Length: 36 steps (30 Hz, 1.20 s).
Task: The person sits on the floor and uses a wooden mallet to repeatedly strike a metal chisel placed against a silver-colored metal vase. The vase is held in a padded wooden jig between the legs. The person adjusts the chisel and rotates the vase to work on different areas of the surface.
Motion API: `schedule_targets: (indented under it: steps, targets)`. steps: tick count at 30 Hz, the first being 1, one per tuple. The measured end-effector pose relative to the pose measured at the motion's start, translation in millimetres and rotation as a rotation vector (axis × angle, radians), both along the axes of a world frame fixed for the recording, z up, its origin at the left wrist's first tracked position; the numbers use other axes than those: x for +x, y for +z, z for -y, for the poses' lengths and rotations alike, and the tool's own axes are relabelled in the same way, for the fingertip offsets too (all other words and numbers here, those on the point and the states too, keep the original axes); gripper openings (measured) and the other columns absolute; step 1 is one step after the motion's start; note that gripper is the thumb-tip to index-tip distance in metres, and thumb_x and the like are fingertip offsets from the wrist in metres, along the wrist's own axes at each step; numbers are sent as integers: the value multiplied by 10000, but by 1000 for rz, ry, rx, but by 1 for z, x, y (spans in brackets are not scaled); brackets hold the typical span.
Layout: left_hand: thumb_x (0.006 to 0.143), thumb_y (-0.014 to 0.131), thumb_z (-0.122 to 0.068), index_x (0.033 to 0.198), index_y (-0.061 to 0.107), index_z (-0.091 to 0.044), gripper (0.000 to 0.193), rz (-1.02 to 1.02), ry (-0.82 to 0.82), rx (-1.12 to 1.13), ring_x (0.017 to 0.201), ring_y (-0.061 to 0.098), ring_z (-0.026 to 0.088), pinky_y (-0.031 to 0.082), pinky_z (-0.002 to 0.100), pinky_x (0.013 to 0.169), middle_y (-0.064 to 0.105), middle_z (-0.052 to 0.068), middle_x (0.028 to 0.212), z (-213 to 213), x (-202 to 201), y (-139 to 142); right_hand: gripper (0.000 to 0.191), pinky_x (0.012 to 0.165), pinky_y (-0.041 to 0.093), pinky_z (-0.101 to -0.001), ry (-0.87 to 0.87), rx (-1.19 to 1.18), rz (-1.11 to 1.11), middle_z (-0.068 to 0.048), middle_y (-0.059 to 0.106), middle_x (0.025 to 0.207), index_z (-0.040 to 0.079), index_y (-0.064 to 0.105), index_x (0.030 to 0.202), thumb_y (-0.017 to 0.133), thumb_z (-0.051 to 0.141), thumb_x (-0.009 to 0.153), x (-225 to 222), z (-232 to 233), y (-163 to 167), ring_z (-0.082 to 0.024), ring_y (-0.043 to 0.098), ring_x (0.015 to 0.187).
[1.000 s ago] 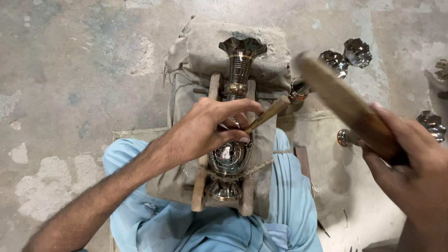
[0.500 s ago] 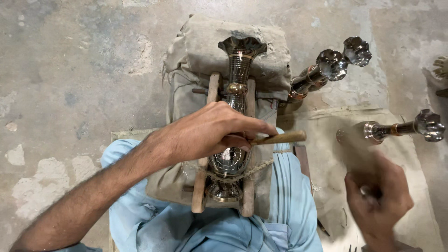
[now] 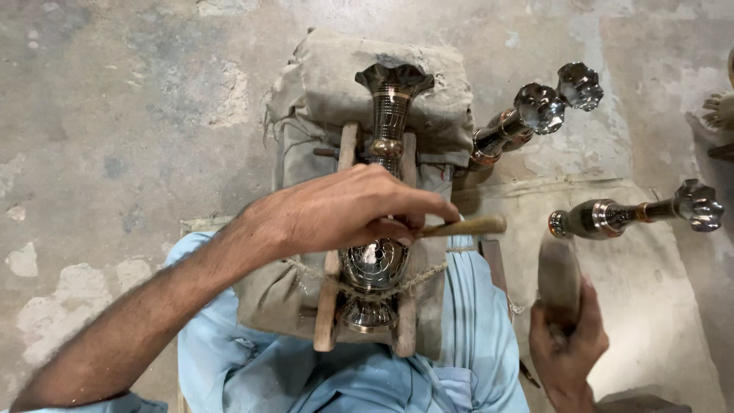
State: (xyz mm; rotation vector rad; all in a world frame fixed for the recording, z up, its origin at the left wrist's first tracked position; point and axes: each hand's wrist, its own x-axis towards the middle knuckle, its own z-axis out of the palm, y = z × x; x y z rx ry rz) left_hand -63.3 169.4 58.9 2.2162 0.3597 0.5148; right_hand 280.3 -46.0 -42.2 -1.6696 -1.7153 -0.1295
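Bare concrete floor [image 3: 138, 115] lies open leftward; three metal vases [image 3: 535, 115] crowd the right.

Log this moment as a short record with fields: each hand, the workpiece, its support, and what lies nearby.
left hand: grips a wooden-handled tool, tip down on the vase
right hand: holds a wooden mallet, raised off to the side of the tool
workpiece: engraved metal vase, lying on its side
support: two wooden rails tied with cord, on a cloth-covered block
nearby: three similar metal vases on the floor by the person's right hand
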Motion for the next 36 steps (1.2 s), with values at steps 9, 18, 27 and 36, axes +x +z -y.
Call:
schedule_targets:
  steps: [9,18,27,36]
  targets:
    - [815,722,-118,1303,664,-193,497,-156,-96,20,819,782,134,663,338,670,806,13,950,-9,14,8,783,681,599,-416,23,-433,214,-95,758,1027,186,576,1452,738,-23,715,-33,-13,13,-290,744,779]
    - [826,716,-10,1311,665,-199,523,-169,-104,75,820,772,150,646,351,632,800,42,934,-8,15,17,493,799,577,-244,12,31,-390,-112,686,1065,16,471,1392,749,-30,987,-24,-2,-1,-144,690,926]
    - [791,743,-131,1255,715,-210,472,-118,-123,224,791,757,164,611,378,633,812,5,891,-3,14,20,140,770,598,-248,-54,-17,-374,-121,716,1055,-4,653,1112,772,-8,1038,-31,6,-7,-158,727,938]
    - [828,685,-105,1272,705,-198,454,-105,-160,193,798,768,133,615,337,593,802,13,998,-4,14,13,664,664,553,-304,-15,64,-7,-168,671,964,-34,435,1462,706,-110,861,-44,-3,12,-206,704,814]
